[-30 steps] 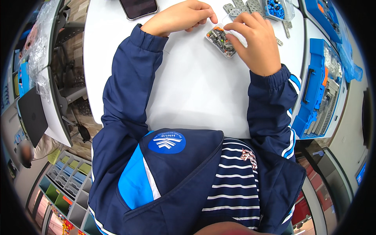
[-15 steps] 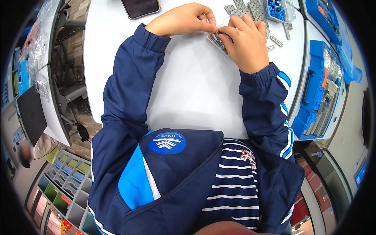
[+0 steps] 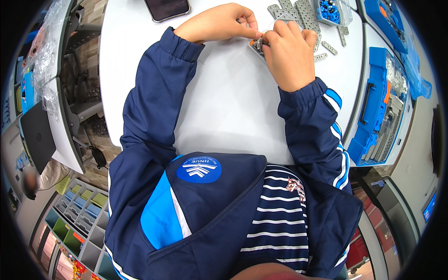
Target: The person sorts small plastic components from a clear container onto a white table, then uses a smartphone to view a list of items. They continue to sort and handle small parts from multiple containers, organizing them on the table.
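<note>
At the far middle of the white table, a small clear plastic box (image 3: 256,45) holds grey and orange small parts. My right hand (image 3: 291,53) leans over it with bent fingers down among the parts, covering most of the box. What its fingertips pinch is hidden. Coming in from the left, my left hand (image 3: 224,22) has its fingers curled, and its thumb tip reaches the box's near-left corner beside the right fingers. A bit of something small and grey shows inside the left fingers, too little to name.
Grey perforated building beams (image 3: 307,17) lie behind my right hand, with a short loose beam (image 3: 329,48) to its right. Further back stands a clear box of blue connectors (image 3: 329,13). A phone (image 3: 168,8) lies at far left. An open blue case (image 3: 373,107) sits at right.
My right hand has shifted slightly left, its fingers bent more steeply into the box. A loose beam beside its wrist shows more. The left hand has barely moved.
</note>
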Motion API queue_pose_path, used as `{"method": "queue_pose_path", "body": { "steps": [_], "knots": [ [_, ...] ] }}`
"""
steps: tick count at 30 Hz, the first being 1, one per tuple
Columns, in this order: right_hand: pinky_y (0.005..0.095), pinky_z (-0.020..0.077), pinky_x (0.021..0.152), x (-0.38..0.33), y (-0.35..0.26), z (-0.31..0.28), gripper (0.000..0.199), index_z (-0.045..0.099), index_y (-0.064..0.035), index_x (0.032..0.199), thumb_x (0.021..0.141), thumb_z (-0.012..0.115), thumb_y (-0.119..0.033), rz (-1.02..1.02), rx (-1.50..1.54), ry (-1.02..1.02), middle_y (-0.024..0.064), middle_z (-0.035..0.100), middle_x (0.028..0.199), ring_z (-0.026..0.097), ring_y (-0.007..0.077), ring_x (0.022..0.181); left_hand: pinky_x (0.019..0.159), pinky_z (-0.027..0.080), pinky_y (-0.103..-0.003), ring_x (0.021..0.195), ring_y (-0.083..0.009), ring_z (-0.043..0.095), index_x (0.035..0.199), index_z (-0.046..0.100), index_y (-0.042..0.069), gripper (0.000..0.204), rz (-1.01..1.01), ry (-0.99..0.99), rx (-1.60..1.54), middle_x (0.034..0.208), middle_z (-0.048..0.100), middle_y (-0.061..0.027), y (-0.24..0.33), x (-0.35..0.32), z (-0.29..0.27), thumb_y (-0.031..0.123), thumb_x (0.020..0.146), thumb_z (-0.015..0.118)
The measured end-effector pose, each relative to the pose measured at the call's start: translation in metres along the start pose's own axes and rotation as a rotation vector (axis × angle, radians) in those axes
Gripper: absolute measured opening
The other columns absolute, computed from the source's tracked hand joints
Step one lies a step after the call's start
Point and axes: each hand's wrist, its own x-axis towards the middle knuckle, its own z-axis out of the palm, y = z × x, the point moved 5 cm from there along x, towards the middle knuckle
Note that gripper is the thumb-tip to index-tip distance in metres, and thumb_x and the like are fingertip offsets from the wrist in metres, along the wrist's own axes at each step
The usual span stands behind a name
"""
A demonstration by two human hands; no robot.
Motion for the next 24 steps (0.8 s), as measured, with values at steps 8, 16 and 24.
{"method": "queue_pose_path", "body": {
  "steps": [8,16,24],
  "knots": [
    [0.0405,0.034,0.091,-0.001,0.009,-0.002,0.012,0.069,-0.0134,0.09,0.082,0.078,-0.01,-0.025,0.194,0.033,-0.0011,0.057,0.091,0.057,0.02,0.096,0.055,0.04,-0.023,0.061,-0.005,0.049,0.091,0.068,0.005,0.022,-0.024,0.003,-0.038,0.072,0.061,0.0043,0.005,-0.003,0.0,0.026,0.096,0.073],
    [0.0339,0.0367,0.08,0.003,0.023,-0.027,0.013,0.071,-0.0107,0.096,0.085,0.079,-0.012,-0.037,0.432,0.042,0.0005,0.054,0.081,0.054,0.0165,0.081,0.054,0.039,-0.024,0.059,-0.0059,0.046,0.091,0.068,0.006,0.029,-0.018,0.018,-0.121,0.07,0.056,0.0045,0.004,-0.002,-0.001,0.03,0.105,0.058],
    [0.0298,0.0455,0.07,0.016,0.021,-0.043,0.015,0.073,-0.0018,0.097,0.084,0.079,-0.007,-0.038,0.689,0.05,0.0057,0.063,0.082,0.056,0.0177,0.074,0.05,0.034,-0.024,0.055,-0.0067,0.039,0.097,0.069,0.005,0.053,-0.151,-0.205,-0.468,0.073,0.062,-0.0019,0.009,-0.005,0.012,0.041,0.112,0.033]
  ]
}}
